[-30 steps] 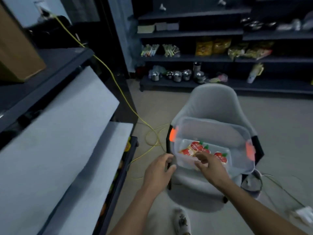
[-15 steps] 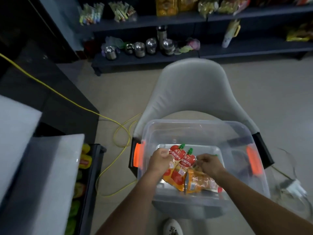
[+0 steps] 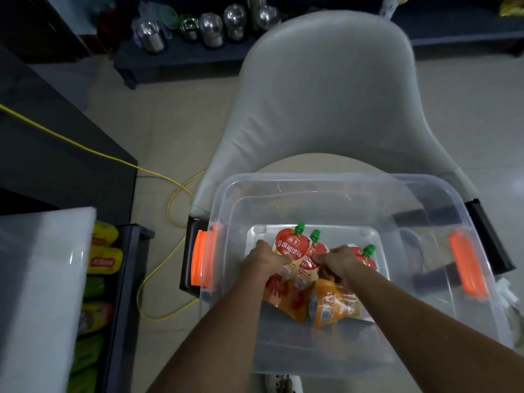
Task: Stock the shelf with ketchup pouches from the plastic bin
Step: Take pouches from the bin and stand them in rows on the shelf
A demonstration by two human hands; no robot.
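Note:
A clear plastic bin (image 3: 334,181) with orange side latches rests on a grey chair. Inside lie several red-and-orange ketchup pouches with green caps. My left hand (image 3: 262,260) is closed on the leftmost ketchup pouch (image 3: 290,245) at its lower half. My right hand (image 3: 338,263) grips a second ketchup pouch (image 3: 313,255) beside it. A third pouch (image 3: 365,256) pokes out behind my right hand, and an orange-backed pouch (image 3: 331,304) lies under my right wrist. The shelf (image 3: 42,279) being stocked stands at the left.
The grey chair (image 3: 326,89) backs the bin. Yellow and green packets (image 3: 103,259) fill the lower left shelf tier. A yellow cable (image 3: 158,177) loops on the floor between shelf and chair. Steel containers (image 3: 211,31) sit on a far low shelf. My shoe (image 3: 283,384) shows below the bin.
My view has dropped and closed in on the bin. Both hands went from its near rim down inside and took hold of pouches.

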